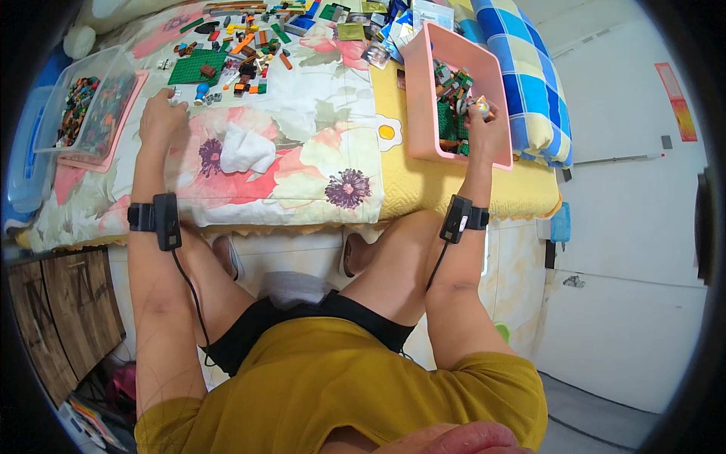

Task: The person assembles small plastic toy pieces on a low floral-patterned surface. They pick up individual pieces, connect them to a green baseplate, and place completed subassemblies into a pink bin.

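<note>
My right hand is over the right side of a pink bin. Its fingers are closed on a small white-and-orange toy piece. Inside the bin lies a mix of toy building bricks, with a dark green plate among them. My left hand is at the left on the flowered cloth, fingertips together beside some small pale pieces; what they pinch is too small to make out. Just right of it stands a small blue round-topped piece, near a green baseplate with a brown piece on it.
Loose bricks spread over the far cloth. A crumpled white cloth lies between my hands. Far left, a clear divided box holds more bricks. Opened packets lie behind the bin; a blue checked cushion borders its right side.
</note>
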Motion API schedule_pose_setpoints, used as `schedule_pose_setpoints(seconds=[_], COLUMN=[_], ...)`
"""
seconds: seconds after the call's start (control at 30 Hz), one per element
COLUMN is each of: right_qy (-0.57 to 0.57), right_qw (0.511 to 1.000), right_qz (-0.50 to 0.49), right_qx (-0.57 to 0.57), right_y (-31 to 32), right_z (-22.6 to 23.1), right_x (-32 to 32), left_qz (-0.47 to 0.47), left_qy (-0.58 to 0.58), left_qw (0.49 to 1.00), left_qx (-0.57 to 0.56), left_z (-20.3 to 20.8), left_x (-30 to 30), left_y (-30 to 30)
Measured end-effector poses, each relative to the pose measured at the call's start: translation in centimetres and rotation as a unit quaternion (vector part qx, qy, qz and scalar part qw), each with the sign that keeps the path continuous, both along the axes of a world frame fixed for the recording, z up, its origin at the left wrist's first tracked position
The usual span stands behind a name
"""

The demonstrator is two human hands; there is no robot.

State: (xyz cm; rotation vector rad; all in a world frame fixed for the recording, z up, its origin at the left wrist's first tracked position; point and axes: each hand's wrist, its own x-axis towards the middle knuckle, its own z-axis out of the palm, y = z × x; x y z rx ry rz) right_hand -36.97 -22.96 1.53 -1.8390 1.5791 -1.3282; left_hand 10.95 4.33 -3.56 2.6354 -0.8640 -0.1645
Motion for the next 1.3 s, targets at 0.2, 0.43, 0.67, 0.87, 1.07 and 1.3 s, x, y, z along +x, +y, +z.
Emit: schedule_pose_setpoints(seconds=[0.2, 0.43, 0.67, 0.87, 1.07, 1.3], right_qy=[0.003, 0.162, 0.116, 0.077, 0.094, 0.055], right_qw=[0.987, 0.965, 0.956, 0.960, 0.969, 0.992], right_qz=[0.126, 0.167, 0.198, 0.189, 0.181, 0.029], right_qx=[0.105, 0.126, 0.180, 0.192, 0.137, -0.111], right_y=[0.2, -0.3, -1.0, -1.0, 0.0, 3.7], right_z=[-0.4, -1.0, -1.5, -1.5, -0.5, 1.1], right_x=[-1.5, -2.1, -1.7, -1.6, -1.2, 3.0], left_qz=[-0.013, -0.056, -0.053, -0.004, 0.011, -0.094], left_qy=[-0.015, -0.018, -0.035, 0.022, 0.032, 0.232], left_qw=[0.999, 0.998, 0.998, 1.000, 0.999, 0.887], left_qx=[0.026, 0.018, 0.004, 0.017, 0.001, -0.387], left_z=[-0.8, -2.8, -4.2, -0.3, -0.1, -0.1], left_x=[-0.6, 0.7, 0.6, -2.2, -2.5, -3.8], left_y=[-1.0, -1.8, -1.9, -1.2, -1.6, -2.6])
